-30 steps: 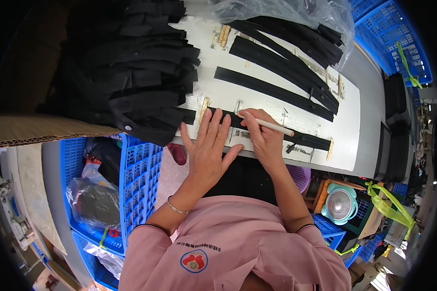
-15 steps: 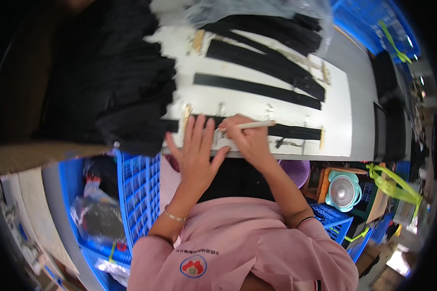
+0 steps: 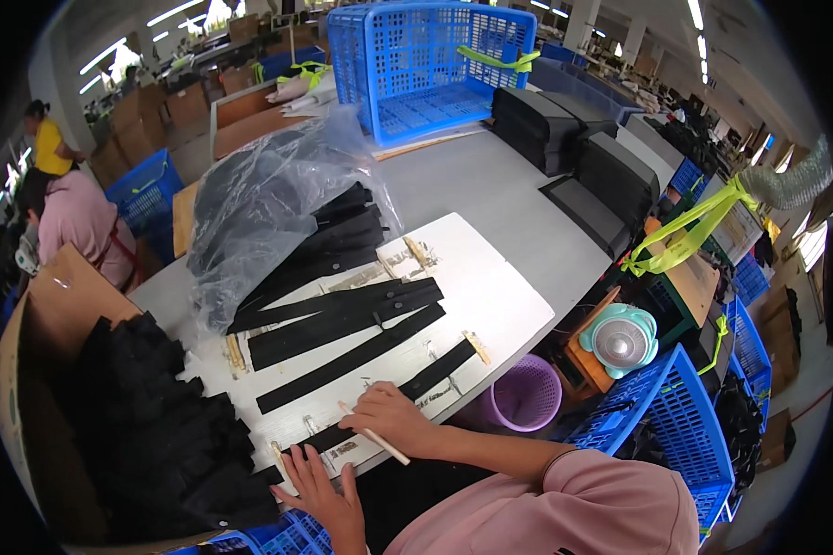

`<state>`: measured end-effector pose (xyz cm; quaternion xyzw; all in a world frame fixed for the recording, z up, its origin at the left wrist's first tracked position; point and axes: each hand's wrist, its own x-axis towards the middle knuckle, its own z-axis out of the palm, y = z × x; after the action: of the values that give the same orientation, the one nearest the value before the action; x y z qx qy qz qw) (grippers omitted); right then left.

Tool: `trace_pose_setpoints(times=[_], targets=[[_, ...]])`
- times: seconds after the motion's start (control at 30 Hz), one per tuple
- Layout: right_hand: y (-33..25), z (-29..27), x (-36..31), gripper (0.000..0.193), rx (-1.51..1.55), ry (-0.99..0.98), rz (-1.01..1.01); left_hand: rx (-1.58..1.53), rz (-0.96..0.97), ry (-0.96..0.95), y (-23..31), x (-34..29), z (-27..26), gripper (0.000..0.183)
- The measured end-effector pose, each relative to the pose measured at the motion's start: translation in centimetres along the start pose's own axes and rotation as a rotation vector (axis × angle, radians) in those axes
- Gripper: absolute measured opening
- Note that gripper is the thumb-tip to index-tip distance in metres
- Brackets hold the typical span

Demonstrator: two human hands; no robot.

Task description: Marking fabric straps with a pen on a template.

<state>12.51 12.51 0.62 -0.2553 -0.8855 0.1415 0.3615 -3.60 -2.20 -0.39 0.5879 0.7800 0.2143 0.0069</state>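
A black fabric strip (image 3: 442, 372) lies along the near edge of a white board (image 3: 504, 277), between pale tape guides at its ends. My left hand (image 3: 322, 488) rests open near the strip's left end, fingers spread over strip and board. Closed around a slim white pencil (image 3: 389, 447), my right hand (image 3: 391, 418) sits over the strip's middle. The pencil slants across the strip, one end showing beyond the knuckles and the other toward me. Farther back on the board lie another narrow strip (image 3: 352, 359) and wider black strips (image 3: 342, 321) with small round dark pieces on top.
A box (image 3: 65, 282) heaped with black strips (image 3: 148, 425) stands at left. Clear plastic (image 3: 259, 199) covers more strips behind the board. A blue crate (image 3: 416, 69) and black stacks (image 3: 611, 180) occupy the table's far side. Below are a purple basket (image 3: 525, 393) and a teal fan (image 3: 620, 340).
My view has lifted and turned, bringing the room and co-workers into sight. The pencil has swung from roughly along the strip to across it. Both hands stay at the same strip.
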Motion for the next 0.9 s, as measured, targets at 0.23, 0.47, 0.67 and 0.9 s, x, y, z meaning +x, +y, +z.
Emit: trace_pose_setpoints(times=[0.23, 0.47, 0.67, 0.9], targets=[[3.1, -3.7, -2.5, 0.027, -0.025, 0.053, 0.124, 0.013, 0.010, 0.013, -0.6, 0.3, 0.3, 0.074], [3.1, -3.5, -3.3, 0.027, 0.056, 0.057, 0.144, -0.100, 0.072, 0.069, 2.2, 0.8, -0.2, 0.068], [3.8, -4.0, -2.3, 0.031, 0.042, 0.110, 0.110, -0.468, 0.195, 0.186, 7.7, 5.5, 3.1, 0.022], [3.1, -5.2, -1.4, 0.023, 0.291, 0.082, 0.339, -0.455, 0.123, 0.240, 7.9, 6.5, 4.1, 0.013]])
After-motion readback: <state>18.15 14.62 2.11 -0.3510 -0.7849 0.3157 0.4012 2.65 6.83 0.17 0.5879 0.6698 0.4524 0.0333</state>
